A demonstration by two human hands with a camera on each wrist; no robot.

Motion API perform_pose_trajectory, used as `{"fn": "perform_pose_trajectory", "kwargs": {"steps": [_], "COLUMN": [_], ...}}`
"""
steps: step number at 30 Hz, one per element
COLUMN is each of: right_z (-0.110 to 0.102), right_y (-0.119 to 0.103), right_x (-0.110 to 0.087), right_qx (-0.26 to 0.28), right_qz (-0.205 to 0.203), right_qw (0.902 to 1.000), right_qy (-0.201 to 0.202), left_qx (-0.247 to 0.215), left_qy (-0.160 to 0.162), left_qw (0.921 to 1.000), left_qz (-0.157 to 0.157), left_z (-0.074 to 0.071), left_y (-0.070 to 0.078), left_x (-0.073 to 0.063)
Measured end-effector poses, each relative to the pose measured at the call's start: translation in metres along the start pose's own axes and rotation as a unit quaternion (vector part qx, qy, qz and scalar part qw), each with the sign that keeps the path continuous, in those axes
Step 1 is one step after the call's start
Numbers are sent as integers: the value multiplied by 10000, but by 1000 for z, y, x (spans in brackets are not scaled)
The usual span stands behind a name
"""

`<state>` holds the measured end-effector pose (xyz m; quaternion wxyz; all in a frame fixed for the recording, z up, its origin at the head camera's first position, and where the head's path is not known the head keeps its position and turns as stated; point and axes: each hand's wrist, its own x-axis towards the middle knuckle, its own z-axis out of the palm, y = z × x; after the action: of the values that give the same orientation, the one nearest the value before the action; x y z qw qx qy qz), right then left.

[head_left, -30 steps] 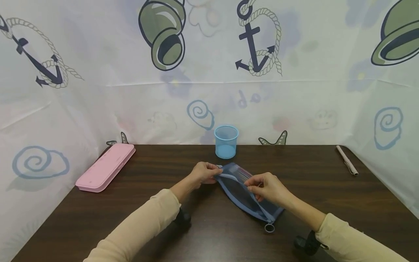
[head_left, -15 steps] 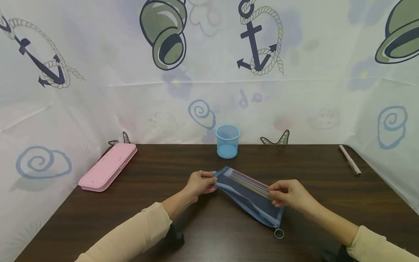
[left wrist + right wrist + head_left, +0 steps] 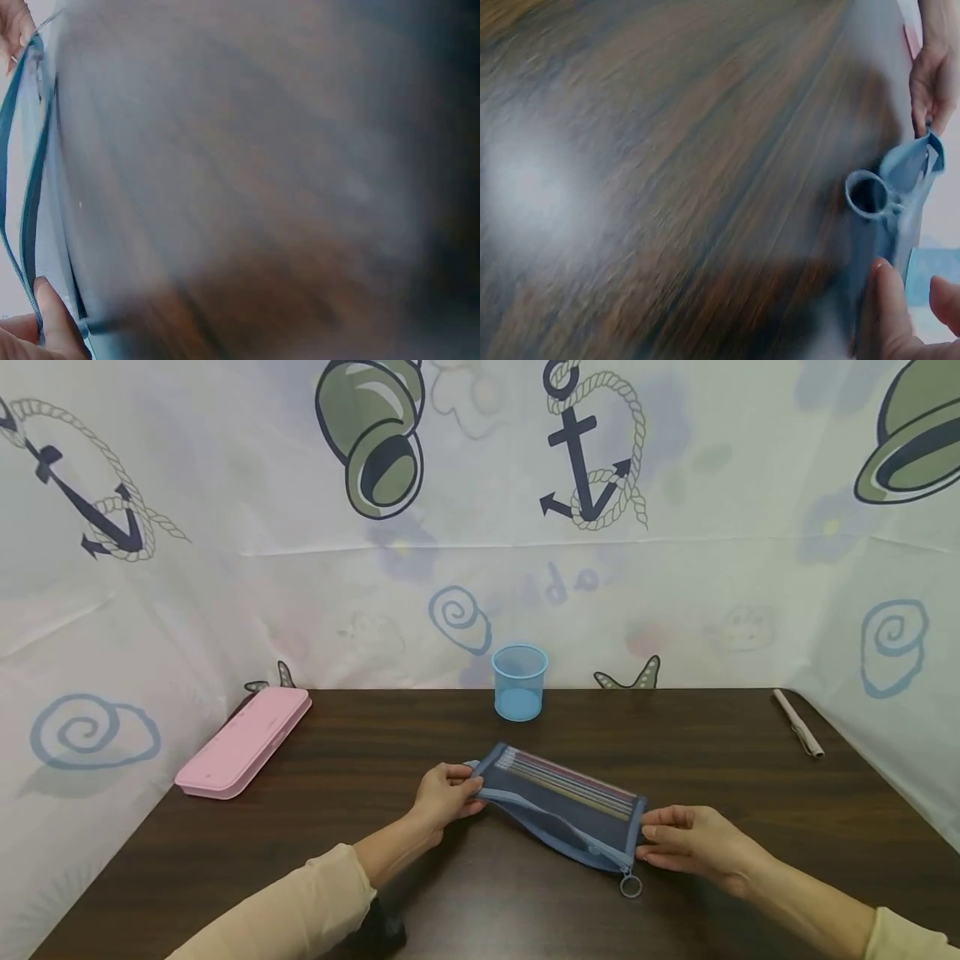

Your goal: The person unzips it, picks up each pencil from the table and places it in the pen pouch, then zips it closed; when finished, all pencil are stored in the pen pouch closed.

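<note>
A blue see-through zip pouch (image 3: 551, 814) is tilted above the dark table. Several slim pencil-like sticks (image 3: 570, 781) lie inside it, along the far side. Its zip side gapes toward me, and a ring pull (image 3: 631, 886) hangs from the near right corner. My left hand (image 3: 442, 802) pinches the pouch's left end between thumb and fingers. At the right edge, my right hand (image 3: 697, 843) has its fingers extended against or right beside the pouch. The right wrist view shows that hand's thumb and finger (image 3: 891, 307) apart near the ring end.
A pink pencil case (image 3: 243, 743) lies at the back left. Behind the pouch stands a light blue cup (image 3: 520, 683). At the far right is a rolled, pale stick-like item (image 3: 798, 723). A printed cloth (image 3: 675, 568) encloses the back and sides of the table (image 3: 375, 727).
The right hand has come out from the pouch's opening and moved right along it to the right edge. The left hand has drawn slightly left and nearer, and the pouch is stretched flatter.
</note>
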<state>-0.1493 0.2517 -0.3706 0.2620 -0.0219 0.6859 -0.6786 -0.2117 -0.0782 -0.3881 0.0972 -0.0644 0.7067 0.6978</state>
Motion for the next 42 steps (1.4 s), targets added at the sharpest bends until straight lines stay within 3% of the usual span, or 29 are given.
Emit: {"fn": "perform_pose_trajectory", "kwargs": {"steps": [9,14,19,21,23,27,29,31,33,35,39,42], "right_z": [10,9,9,9,9,10,10,9,9,8,9,11], "right_y": [-3,-3,-3,-2,-1,0,0,-1,-2,-2,-2,-2], "right_x": [13,18,21,22,24,25,25,25,25,24,24,24], "right_qx": [89,190,141,33,-37,-76,-97,-100,-94,-53,-23,-29], "right_qz": [-28,-35,-10,-37,-75,-141,-149,-128,-115,-113,-139,-115], "right_qw": [9946,9949,9955,9957,9957,9953,9948,9942,9938,9936,9937,9936], "right_qy": [1038,989,941,925,922,957,1005,1067,1102,1123,1113,1125], "left_qx": [172,466,1125,1575,2134,3399,3684,3640,3457,3228,3090,3178], "left_qy": [53,-75,-319,-376,-404,-162,-22,-67,-392,-1009,-2168,-2560], "left_qw": [9998,9988,9930,9863,9748,9330,9148,9061,9005,8997,8927,8838], "left_qz": [72,114,188,323,515,1170,1654,2157,2608,2760,2463,2289], "left_z": [-4,-7,-14,-17,-20,-23,-19,-11,5,24,65,89], "left_y": [-6,-7,-1,3,7,15,18,21,23,24,20,15], "left_x": [-4,-4,-4,-3,-1,2,2,-2,-9,-19,-38,-47]}}
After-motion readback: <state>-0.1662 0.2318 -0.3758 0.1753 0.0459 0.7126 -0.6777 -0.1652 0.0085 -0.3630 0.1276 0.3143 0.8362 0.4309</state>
